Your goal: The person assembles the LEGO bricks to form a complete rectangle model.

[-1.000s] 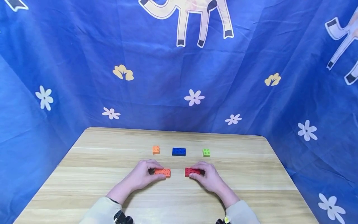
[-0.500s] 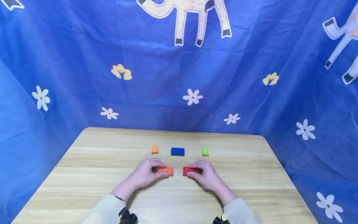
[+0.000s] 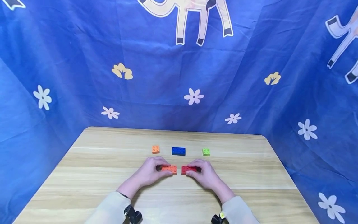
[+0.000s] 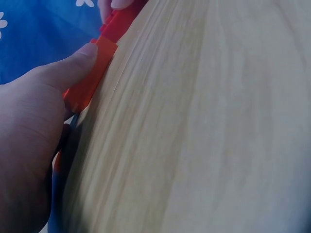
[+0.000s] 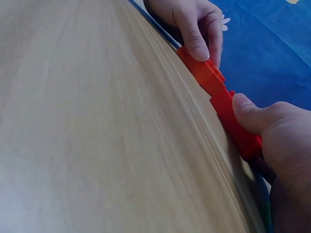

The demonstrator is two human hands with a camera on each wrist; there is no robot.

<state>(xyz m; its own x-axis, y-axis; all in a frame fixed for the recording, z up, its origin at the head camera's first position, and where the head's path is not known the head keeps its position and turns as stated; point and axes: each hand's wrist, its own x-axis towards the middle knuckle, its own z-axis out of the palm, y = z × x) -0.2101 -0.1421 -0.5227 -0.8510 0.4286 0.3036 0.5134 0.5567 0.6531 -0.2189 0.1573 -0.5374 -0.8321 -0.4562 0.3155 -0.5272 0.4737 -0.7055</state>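
Near the red brick (image 3: 184, 169), left hand (image 3: 151, 171) pinches orange brick (image 3: 173, 169).

Orange toy brick (image 5: 206, 80), red toy brick (image 5: 232, 124)
Left hand (image 5: 194, 24) pinches orange, right hand (image 5: 289, 141) pinches red, end near end; wood-grain tabletop (image 5: 97, 121), blue cloth (image 5: 272, 63) beyond.

At lower centre, the left hand (image 3: 152, 172) pinches an oblong orange brick (image 3: 171, 169) (studs up); just right, slightly apart, the right hand (image 3: 205, 175) pinches a red brick (image 3: 188, 169), end facing end
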